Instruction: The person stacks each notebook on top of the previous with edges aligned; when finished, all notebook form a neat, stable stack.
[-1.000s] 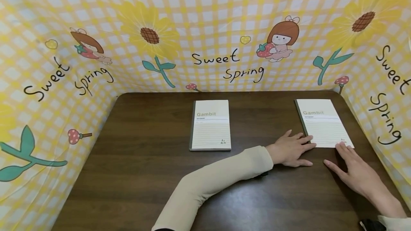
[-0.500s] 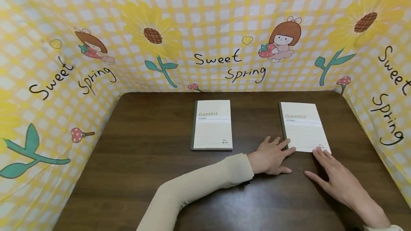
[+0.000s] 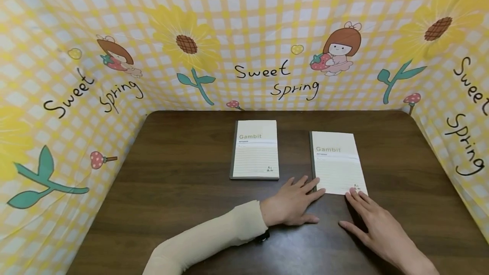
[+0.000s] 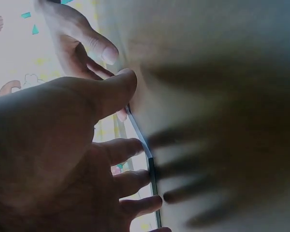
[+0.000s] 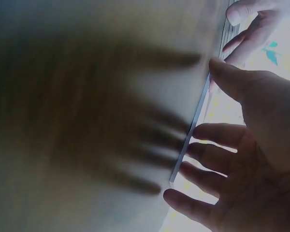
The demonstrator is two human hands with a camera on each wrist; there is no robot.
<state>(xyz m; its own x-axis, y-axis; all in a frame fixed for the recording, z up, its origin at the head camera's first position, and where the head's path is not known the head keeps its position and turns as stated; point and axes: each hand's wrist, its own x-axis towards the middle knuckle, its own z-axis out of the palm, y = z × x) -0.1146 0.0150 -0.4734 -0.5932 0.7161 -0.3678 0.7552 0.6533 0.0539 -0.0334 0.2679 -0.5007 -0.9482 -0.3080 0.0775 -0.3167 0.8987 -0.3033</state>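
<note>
Two white "Gambit" notebooks with dark spines lie on the brown table. My left hand [image 3: 292, 203] touches the lower left corner of the right-hand notebook [image 3: 338, 162], its fingers spread. At that notebook's lower right corner, the fingertips of my right hand [image 3: 382, 228] rest on the cover, the thumb held apart on the table side. The other notebook [image 3: 255, 150] lies further left, just apart, with no hand on it. In the left wrist view the fingers [image 4: 130, 182] meet the notebook's thin edge [image 4: 152, 169]. In the right wrist view the fingertips [image 5: 198, 131] also line its edge.
The dark wooden table [image 3: 172, 160] has a rounded back edge. A yellow checked cloth [image 3: 214, 20] with flowers and "Sweet Spring" lettering rises behind it and along both sides.
The right-hand notebook has slid left and towards me, with both hands moving along at its lower corners. It now lies much nearer to the left-hand notebook, which stays in place.
</note>
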